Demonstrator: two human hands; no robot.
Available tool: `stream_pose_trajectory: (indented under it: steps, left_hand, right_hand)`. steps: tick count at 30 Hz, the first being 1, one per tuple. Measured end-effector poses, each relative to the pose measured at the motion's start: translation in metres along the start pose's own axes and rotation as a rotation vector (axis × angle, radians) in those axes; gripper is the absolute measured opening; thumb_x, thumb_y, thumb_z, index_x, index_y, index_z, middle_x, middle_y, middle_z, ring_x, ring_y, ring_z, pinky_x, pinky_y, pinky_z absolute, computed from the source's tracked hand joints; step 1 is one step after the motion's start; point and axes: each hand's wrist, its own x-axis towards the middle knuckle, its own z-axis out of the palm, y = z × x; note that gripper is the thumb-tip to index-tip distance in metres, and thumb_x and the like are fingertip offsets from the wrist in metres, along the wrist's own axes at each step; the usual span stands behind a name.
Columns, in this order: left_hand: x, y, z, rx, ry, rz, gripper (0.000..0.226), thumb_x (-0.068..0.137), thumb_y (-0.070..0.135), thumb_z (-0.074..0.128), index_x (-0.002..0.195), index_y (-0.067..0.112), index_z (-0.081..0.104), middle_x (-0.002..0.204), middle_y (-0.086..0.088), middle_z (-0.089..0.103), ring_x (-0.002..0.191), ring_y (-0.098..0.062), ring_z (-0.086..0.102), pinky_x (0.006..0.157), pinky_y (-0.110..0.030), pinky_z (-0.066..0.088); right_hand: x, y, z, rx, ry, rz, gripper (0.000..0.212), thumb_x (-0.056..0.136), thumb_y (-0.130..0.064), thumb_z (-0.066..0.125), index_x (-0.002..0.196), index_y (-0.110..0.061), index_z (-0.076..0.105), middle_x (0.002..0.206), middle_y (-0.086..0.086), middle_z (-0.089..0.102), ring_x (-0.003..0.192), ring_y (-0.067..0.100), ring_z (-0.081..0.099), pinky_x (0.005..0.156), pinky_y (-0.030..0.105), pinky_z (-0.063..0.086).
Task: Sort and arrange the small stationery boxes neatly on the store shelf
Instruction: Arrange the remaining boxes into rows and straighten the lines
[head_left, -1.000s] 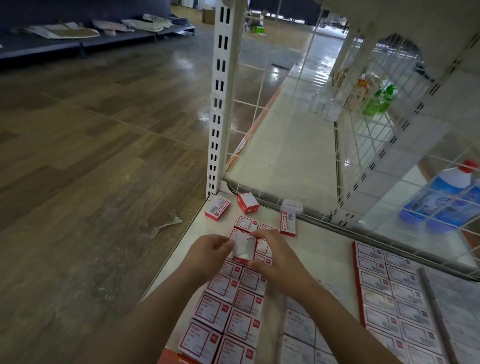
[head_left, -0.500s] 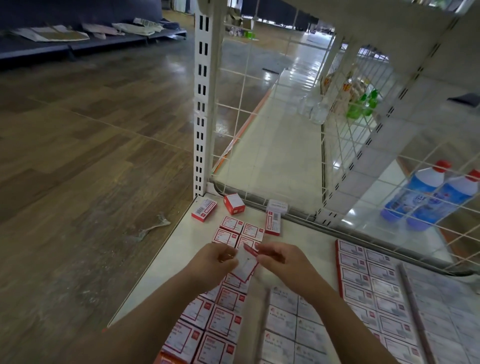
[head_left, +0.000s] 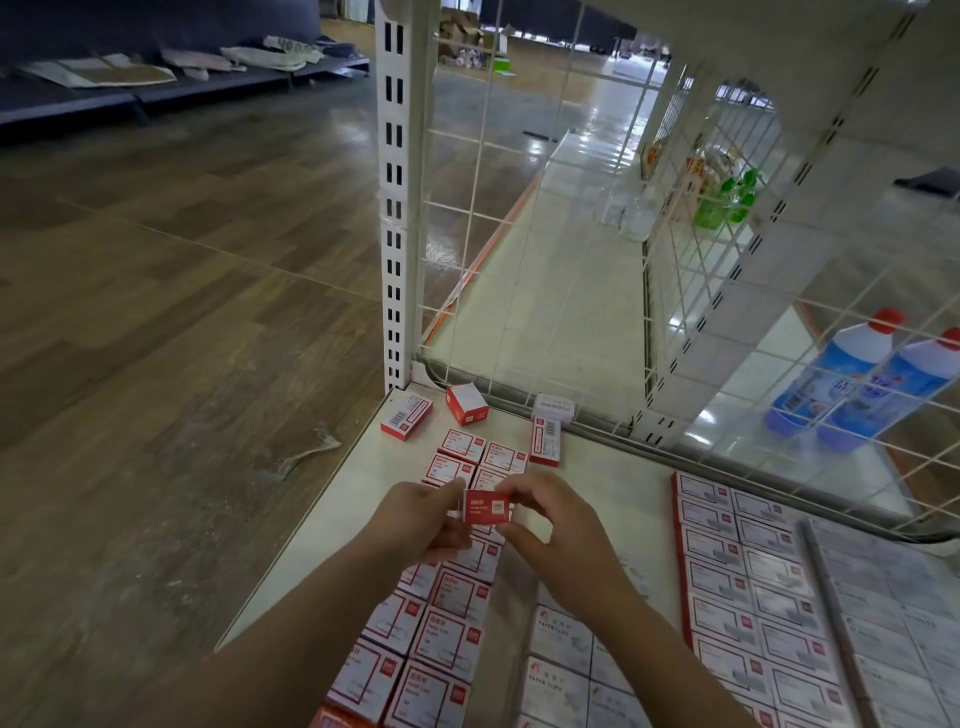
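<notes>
Both hands are on one small red box (head_left: 486, 507), held just above the shelf (head_left: 332, 525), over the far end of the red-and-white rows. The left hand (head_left: 415, 525) pinches its left end, and the right hand (head_left: 550, 525) has its fingers (head_left: 511, 488) curled round the right end, so both are grasping it. The box shows a solid red face with a little white logo and some print too small to read.

Under it sit two neat columns of matching boxes (head_left: 447, 613), white tops with red borders. Four loose ones lie at the back by the wire grid: a barcode-side box (head_left: 407, 415), a tilted red one (head_left: 467, 404), a white box (head_left: 556, 407) that seems to read "ROUND PAPER CLIPS", and a red-edged one (head_left: 545, 440). The paler boxes (head_left: 558, 631) nearer me say "PAPER CLIPS". Further right is a big block of more boxes (head_left: 737, 582), too blurry to count. Two blue bottles with red caps (head_left: 862, 384) stand behind the grid.
</notes>
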Motion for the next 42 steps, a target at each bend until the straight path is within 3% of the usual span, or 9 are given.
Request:
stream_pose_trajectory:
  steps: [5, 10, 16, 21, 25, 29, 32, 37, 42]
  left_hand:
    - [-0.005, 0.006, -0.004, -0.123, -0.025, -0.049, 0.017, 0.089, 0.014, 0.058, 0.101, 0.003, 0.063, 0.082, -0.012, 0.066, 0.068, -0.017, 0.065, 0.05, -0.021, 0.053]
    - [-0.006, 0.005, -0.006, -0.108, -0.01, 0.011, 0.007, 0.091, 0.012, 0.055, 0.089, 0.009, 0.06, 0.084, -0.008, 0.064, 0.065, -0.015, 0.064, 0.051, -0.018, 0.054]
    - [-0.006, 0.003, -0.004, 0.011, -0.057, 0.101, 0.007, 0.091, 0.012, 0.055, 0.091, 0.015, 0.061, 0.088, -0.004, 0.065, 0.07, -0.013, 0.065, 0.053, -0.015, 0.051]
    - [-0.006, 0.002, -0.004, 0.087, -0.113, 0.138, 0.014, 0.091, 0.014, 0.056, 0.102, 0.016, 0.064, 0.1, -0.005, 0.066, 0.086, -0.017, 0.066, 0.069, -0.02, 0.055]
    - [-0.004, 0.0, -0.003, 0.075, -0.103, 0.136, 0.013, 0.091, 0.016, 0.056, 0.101, 0.018, 0.063, 0.102, -0.005, 0.066, 0.089, -0.019, 0.066, 0.073, -0.024, 0.056]
    - [-0.001, -0.001, 0.001, -0.005, -0.062, 0.118, 0.01, 0.091, 0.019, 0.056, 0.098, 0.016, 0.062, 0.094, -0.007, 0.067, 0.082, -0.017, 0.066, 0.073, -0.023, 0.056]
    - [0.001, -0.002, 0.003, -0.048, -0.018, 0.095, 0.009, 0.092, 0.02, 0.054, 0.097, 0.016, 0.061, 0.091, -0.005, 0.067, 0.083, -0.016, 0.065, 0.075, -0.024, 0.054]
    - [0.001, -0.002, 0.006, -0.057, 0.023, 0.113, 0.03, 0.09, 0.013, 0.057, 0.12, 0.01, 0.058, 0.093, -0.003, 0.066, 0.076, -0.014, 0.064, 0.064, -0.018, 0.054]
    - [0.002, 0.001, 0.003, -0.08, 0.061, 0.164, 0.033, 0.088, 0.007, 0.058, 0.121, 0.009, 0.058, 0.094, -0.002, 0.065, 0.087, -0.017, 0.064, 0.082, -0.027, 0.054]
  right_hand:
    - [0.0, -0.001, -0.001, -0.082, -0.04, -0.039, 0.02, 0.089, -0.024, 0.058, 0.108, -0.025, 0.053, 0.113, -0.011, 0.049, 0.104, 0.001, 0.044, 0.087, 0.003, 0.032]
    - [-0.001, 0.012, -0.005, -0.026, 0.019, 0.035, 0.025, 0.089, -0.014, 0.057, 0.112, -0.023, 0.055, 0.112, -0.011, 0.053, 0.107, 0.003, 0.05, 0.095, 0.013, 0.041]
    - [0.002, 0.02, -0.004, 0.06, 0.01, 0.103, 0.025, 0.092, -0.017, 0.054, 0.117, -0.018, 0.058, 0.11, -0.008, 0.06, 0.1, 0.001, 0.056, 0.08, 0.004, 0.044]
    - [0.005, 0.016, -0.002, 0.269, -0.063, 0.202, 0.016, 0.092, -0.018, 0.054, 0.107, -0.022, 0.06, 0.103, -0.005, 0.064, 0.096, 0.008, 0.063, 0.083, 0.023, 0.054]
    - [0.006, 0.014, 0.0, 0.453, -0.061, 0.368, 0.014, 0.09, -0.013, 0.057, 0.103, -0.014, 0.062, 0.097, 0.004, 0.067, 0.088, 0.011, 0.067, 0.073, 0.019, 0.054]
    - [0.009, 0.012, 0.003, 0.644, 0.079, 0.486, 0.016, 0.09, -0.008, 0.055, 0.105, -0.007, 0.061, 0.096, 0.009, 0.068, 0.083, 0.014, 0.067, 0.067, 0.017, 0.054]
    - [0.012, 0.01, 0.005, 0.668, 0.174, 0.508, 0.019, 0.091, -0.008, 0.054, 0.11, -0.008, 0.058, 0.101, 0.01, 0.066, 0.087, 0.014, 0.066, 0.064, 0.015, 0.053]
    - [0.01, 0.007, 0.008, 0.614, 0.142, 0.46, 0.022, 0.093, -0.012, 0.051, 0.114, -0.019, 0.053, 0.105, 0.008, 0.065, 0.092, 0.012, 0.063, 0.072, 0.017, 0.054]
    - [0.008, 0.009, 0.007, 0.565, 0.035, 0.412, 0.034, 0.09, -0.013, 0.057, 0.12, -0.027, 0.051, 0.099, 0.003, 0.063, 0.092, 0.014, 0.063, 0.076, 0.023, 0.055]
